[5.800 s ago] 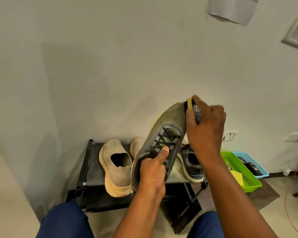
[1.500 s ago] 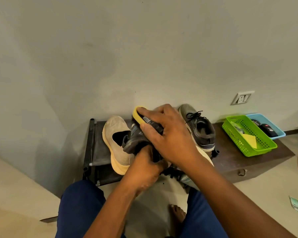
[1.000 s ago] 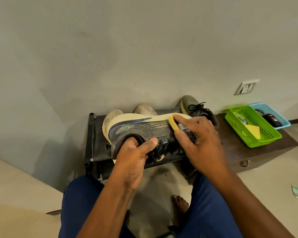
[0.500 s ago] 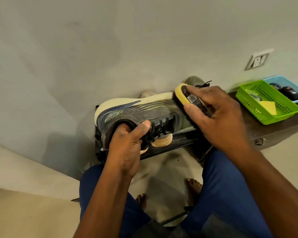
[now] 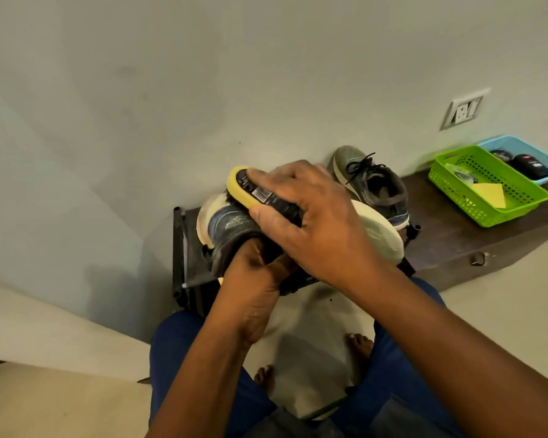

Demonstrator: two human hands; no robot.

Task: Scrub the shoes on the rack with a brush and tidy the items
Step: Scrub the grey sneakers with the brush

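I hold a grey-blue sneaker (image 5: 231, 227) on its side above the black shoe rack (image 5: 184, 248), its pale sole (image 5: 378, 230) facing right. My left hand (image 5: 253, 279) reaches into the shoe's opening and grips it. My right hand (image 5: 310, 222) grips a yellow-edged brush (image 5: 239, 184) and presses it against the heel end of the upper. The matching sneaker (image 5: 370, 188) stands on the rack behind, laces loose. The beige shoes are hidden behind my hands.
A dark wooden low bench (image 5: 475, 235) runs right of the rack and carries a green basket (image 5: 487, 188) with a yellow cloth and a blue tray (image 5: 519, 145) holding dark items. A wall socket (image 5: 464, 109) sits above. My bare feet (image 5: 358, 346) and blue-trousered knees are below.
The brush has slid from the toe end of the shoe leftward to the heel end. The shoe has turned so its sole faces right, and the view has shifted right.
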